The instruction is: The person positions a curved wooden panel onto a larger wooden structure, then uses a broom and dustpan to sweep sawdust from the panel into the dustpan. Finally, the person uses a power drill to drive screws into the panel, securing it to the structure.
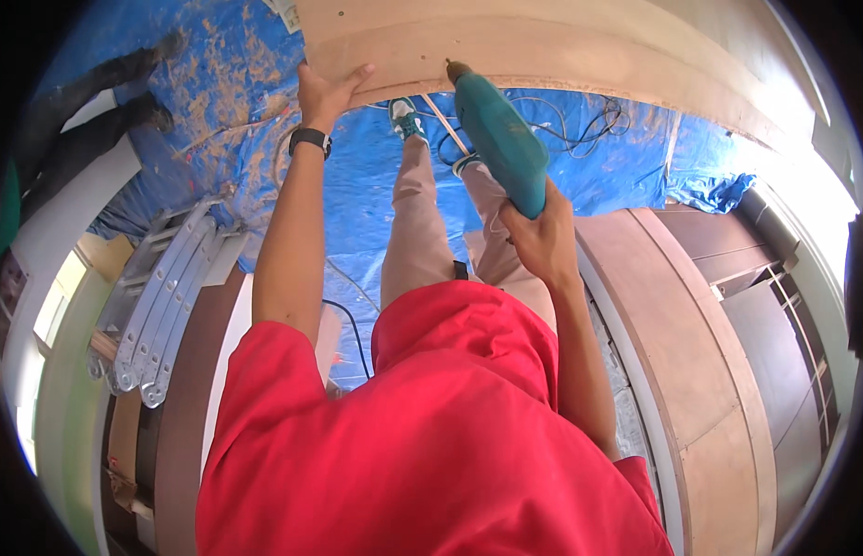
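Teal drill gripped by right-hand fingers

My left hand reaches up on a straight arm, palm pressed flat with fingers spread, a black band on its wrist, while my right hand is raised, fingers wrapped tight around a grip.

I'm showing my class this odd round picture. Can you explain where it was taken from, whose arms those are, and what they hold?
It comes from a wide-angle camera worn on a person's head, looking down, so straight edges bend. Both arms belong to that person, who wears a red shirt. The left hand presses against a plywood panel. The right hand holds a teal power drill, tip against the panel's edge. Far below lie a blue tarp with sawdust, cables and a folded metal ladder.
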Available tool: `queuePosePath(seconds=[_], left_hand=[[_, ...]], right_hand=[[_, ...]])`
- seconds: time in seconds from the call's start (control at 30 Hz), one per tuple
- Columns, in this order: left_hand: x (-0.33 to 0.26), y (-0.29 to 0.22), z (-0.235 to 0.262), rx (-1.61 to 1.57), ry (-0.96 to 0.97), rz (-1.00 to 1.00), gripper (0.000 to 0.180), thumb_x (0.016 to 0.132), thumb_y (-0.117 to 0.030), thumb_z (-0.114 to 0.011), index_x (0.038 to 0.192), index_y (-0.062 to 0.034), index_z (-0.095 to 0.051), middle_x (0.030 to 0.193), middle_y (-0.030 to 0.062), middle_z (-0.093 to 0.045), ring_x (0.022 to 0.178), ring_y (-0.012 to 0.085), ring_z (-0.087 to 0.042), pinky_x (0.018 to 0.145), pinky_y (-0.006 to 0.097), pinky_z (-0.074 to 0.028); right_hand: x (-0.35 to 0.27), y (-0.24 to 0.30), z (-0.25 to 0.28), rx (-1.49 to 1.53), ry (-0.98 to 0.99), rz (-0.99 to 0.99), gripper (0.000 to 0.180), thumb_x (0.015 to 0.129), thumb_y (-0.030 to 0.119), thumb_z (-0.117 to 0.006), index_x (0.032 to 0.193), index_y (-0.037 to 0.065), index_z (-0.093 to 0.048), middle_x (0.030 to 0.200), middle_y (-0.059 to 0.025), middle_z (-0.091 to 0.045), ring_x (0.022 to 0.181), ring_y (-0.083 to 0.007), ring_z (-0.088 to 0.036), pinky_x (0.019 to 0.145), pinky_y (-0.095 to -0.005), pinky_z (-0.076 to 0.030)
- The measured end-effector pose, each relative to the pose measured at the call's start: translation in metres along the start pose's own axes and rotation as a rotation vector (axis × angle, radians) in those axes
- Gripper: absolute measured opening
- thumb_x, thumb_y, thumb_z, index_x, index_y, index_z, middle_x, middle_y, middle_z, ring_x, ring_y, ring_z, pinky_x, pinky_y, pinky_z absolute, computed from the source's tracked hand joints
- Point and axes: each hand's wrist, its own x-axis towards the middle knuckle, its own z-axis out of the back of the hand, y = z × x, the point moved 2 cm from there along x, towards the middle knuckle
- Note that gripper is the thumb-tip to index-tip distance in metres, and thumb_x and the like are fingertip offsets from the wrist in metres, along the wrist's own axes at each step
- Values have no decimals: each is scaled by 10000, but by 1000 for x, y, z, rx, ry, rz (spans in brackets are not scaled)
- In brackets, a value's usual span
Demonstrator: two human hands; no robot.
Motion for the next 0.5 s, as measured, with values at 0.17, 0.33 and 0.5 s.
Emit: queuePosePath(seconds=[0.17, 0.33, 0.5], left_hand=[[-6, -12, 1, -84, 5, -1, 934, 603, -322, -945, 1232, 89, -389, 1141, 230, -624, 1012, 280, -664, 818, 334, -578], [-7, -13, 2, -19, -2, -2, 893, 618, -399, -928, 1199, 78, -445, 1147, 219, -636, 1024, 259, -664, 814, 345, -568], [16, 20, 8, -340, 99, 187, 806, 716, -513, -841, 1191, 74, -559, 1184, 169, -640, 1034, 217, -650, 869, 330, -524]], right_hand=[[19, 12, -4, -48, -51, -19, 277, 786, 140, -636, 967, -65, -601, 701, -89, -603, 634, -142, -549, 597, -334, -457], [30, 1, 3, -85, -35, 30, 289, 801, 128, -615, 1008, -75, -621, 759, -111, -649, 653, -146, -579, 624, -331, -476], [43, 29, 17, 60, 64, -84, 283, 820, 145, -605, 997, -74, -635, 786, -115, -676, 645, -132, -601, 594, -298, -486]])
